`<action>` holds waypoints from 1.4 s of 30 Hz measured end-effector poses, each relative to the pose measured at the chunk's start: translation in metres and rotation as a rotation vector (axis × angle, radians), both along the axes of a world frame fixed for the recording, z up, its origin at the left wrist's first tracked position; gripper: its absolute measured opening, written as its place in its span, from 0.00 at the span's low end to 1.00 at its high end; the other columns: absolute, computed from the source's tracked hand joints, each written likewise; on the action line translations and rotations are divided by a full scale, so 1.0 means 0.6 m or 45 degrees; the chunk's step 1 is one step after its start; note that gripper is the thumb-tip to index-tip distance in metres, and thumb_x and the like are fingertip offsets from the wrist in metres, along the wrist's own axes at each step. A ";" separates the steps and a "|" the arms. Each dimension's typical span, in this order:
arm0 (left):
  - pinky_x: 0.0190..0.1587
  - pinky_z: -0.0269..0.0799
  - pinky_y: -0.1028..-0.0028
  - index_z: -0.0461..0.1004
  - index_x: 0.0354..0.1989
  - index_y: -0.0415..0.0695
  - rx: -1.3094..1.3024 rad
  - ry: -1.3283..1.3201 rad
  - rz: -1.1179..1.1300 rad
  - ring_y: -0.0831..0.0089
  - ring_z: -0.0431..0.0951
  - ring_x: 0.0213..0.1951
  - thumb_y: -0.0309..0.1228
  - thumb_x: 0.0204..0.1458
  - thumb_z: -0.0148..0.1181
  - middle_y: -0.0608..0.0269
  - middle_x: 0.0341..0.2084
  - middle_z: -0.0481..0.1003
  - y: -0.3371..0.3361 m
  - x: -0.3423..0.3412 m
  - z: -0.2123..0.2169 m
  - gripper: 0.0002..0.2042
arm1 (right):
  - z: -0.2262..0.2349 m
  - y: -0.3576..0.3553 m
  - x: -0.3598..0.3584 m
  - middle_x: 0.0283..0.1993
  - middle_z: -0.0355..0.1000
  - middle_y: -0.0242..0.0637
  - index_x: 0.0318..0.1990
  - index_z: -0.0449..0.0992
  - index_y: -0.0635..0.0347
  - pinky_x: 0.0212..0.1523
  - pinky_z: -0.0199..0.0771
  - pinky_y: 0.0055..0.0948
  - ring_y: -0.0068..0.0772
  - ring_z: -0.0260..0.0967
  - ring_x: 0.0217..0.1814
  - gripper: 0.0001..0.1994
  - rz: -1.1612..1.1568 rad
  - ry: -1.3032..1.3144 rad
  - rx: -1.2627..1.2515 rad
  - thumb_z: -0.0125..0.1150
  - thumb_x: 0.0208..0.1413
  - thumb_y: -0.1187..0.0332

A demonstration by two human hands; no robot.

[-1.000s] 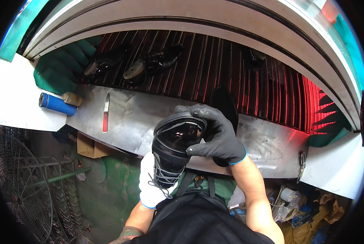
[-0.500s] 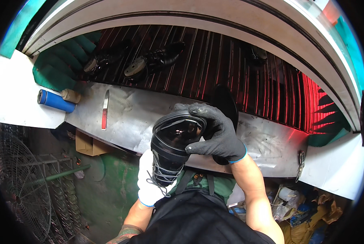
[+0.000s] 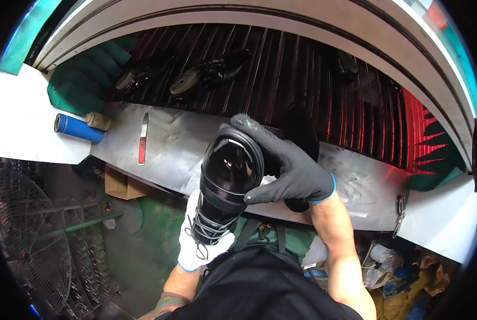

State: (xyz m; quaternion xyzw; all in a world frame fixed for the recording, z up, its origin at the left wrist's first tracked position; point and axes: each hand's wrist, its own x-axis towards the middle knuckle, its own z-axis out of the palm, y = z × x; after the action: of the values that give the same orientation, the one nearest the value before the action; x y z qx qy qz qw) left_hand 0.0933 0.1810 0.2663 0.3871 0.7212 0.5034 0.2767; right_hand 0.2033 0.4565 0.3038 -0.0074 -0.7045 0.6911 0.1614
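A black lace-up shoe (image 3: 225,178) with a glossy toe and grey laces is held up in front of me, its toe pointing away. My left hand (image 3: 198,242), in a white glove, grips it from below around the laced end; most of those fingers are hidden under the shoe. In a dark grey glove, my right hand (image 3: 286,165) curves around the toe's right side, thumb at the upper's edge and fingertips over the toe rim. Partly behind that hand lies a black shoe sole (image 3: 302,133), across the metal ledge (image 3: 169,138).
Beyond the ledge, several black shoes (image 3: 209,74) lie on a slatted roller bed (image 3: 270,69) under a curved white hood, lit red at right. A red-handled knife (image 3: 143,140), a blue roll (image 3: 79,128) and a tan roll (image 3: 98,121) lie leftward. A fan (image 3: 30,234) stands lower left.
The shoe's toe has tipped further up and away, showing more of its glossy top. My right hand has shifted its fingers along the toe rim. The whole view has moved slightly.
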 end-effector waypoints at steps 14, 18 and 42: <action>0.51 0.84 0.47 0.66 0.68 0.37 0.258 -1.689 0.127 0.47 0.82 0.51 0.23 0.40 0.71 0.42 0.55 0.77 0.015 0.010 0.019 0.40 | -0.047 -0.121 0.016 0.44 0.82 0.55 0.77 0.61 0.56 0.44 0.82 0.42 0.55 0.83 0.46 0.41 -0.473 -0.285 0.208 0.74 0.59 0.59; 0.52 0.83 0.45 0.66 0.68 0.36 0.287 -1.840 0.122 0.46 0.82 0.51 0.22 0.41 0.70 0.41 0.54 0.77 0.028 0.019 0.023 0.39 | -0.036 -0.109 0.026 0.37 0.82 0.52 0.76 0.62 0.53 0.40 0.82 0.38 0.49 0.85 0.40 0.36 -0.474 -0.362 0.177 0.69 0.60 0.68; 0.32 0.80 0.72 0.83 0.41 0.37 0.149 1.138 -0.001 0.67 0.84 0.25 0.17 0.48 0.67 0.57 0.27 0.84 0.015 -0.002 0.081 0.11 | -0.115 -0.137 0.038 0.64 0.69 0.38 0.72 0.56 0.56 0.66 0.72 0.37 0.36 0.70 0.66 0.47 -0.304 -0.116 -1.090 0.80 0.46 0.74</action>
State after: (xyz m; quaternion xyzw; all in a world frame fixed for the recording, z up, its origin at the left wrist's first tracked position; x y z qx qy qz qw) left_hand 0.0923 0.1899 0.3151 0.5817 0.7402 0.3267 -0.0841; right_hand 0.2260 0.3741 0.2351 -0.1853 -0.3553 0.8960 0.1914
